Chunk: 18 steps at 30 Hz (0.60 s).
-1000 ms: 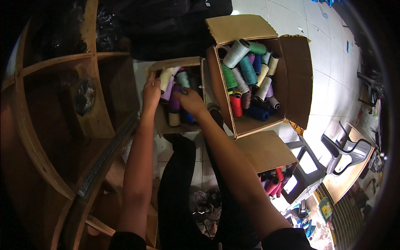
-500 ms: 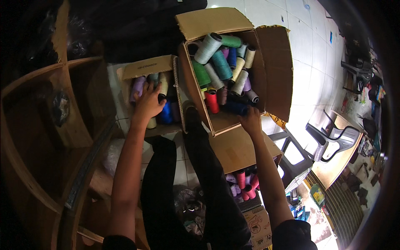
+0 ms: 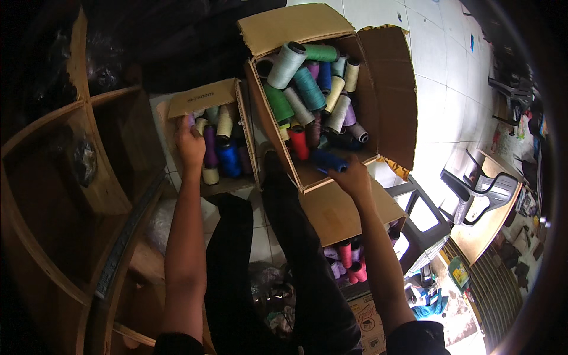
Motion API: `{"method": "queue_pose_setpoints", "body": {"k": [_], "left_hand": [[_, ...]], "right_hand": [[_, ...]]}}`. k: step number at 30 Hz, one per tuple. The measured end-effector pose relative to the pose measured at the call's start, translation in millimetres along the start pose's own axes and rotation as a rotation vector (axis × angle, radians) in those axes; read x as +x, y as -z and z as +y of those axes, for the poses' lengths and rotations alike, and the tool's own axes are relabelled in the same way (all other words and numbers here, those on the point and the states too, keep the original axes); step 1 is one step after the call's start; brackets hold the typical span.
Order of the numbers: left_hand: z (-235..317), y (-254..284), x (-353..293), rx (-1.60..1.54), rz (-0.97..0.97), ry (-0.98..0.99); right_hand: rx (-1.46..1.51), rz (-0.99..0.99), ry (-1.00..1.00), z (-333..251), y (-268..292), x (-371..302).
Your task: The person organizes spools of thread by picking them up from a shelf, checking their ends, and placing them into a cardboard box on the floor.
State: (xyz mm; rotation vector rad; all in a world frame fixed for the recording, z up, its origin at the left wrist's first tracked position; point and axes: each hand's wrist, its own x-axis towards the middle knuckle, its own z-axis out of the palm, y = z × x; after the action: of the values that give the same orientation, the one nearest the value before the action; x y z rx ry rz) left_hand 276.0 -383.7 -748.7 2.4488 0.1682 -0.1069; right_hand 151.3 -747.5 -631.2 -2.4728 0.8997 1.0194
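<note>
- My right hand [image 3: 354, 177] has crossed from the small carton to the big one and now closes its fingers on a dark blue thread spool [image 3: 329, 160] at the near edge of the large cardboard box [image 3: 387, 89]; half a second ago it was only arriving there, so the sorting has moved to its next pick
- My left hand [image 3: 190, 144] stays behind at the small cardboard box [image 3: 201, 97], fingers curled together over its left rim and touching a purple spool [image 3: 209, 145]; whether it actually grips that spool I cannot tell
- The blue spool lies on its side, low in the large box, just beside a red spool [image 3: 299, 141]
- Above it, cylinders of wound thread pile up in green, teal, cream, pale grey and violet, matt and finely ribbed, their cores showing as dark rings
- The small box holds fewer spools, mostly upright: cream, purple, bright blue
- Both cartons are plain brown corrugated board, flaps folded open, soft at the corners
- Curved wooden shelving [image 3: 53, 195] rises to my left; white floor tiles [image 3: 438, 71] and a grey plastic chair [image 3: 482, 189] lie to the right
</note>
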Motion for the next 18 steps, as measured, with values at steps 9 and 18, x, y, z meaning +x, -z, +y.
{"method": "queue_pose_setpoints", "body": {"k": [9,18], "left_hand": [[21,38,0,-0.465,-0.053,0.288],[12,30,-38,-0.695,-0.242,0.292]], "right_hand": [[0.670,-0.281,0.237,-120,20,-94],[0.713,-0.395,0.278,-141,-24,-109]]}}
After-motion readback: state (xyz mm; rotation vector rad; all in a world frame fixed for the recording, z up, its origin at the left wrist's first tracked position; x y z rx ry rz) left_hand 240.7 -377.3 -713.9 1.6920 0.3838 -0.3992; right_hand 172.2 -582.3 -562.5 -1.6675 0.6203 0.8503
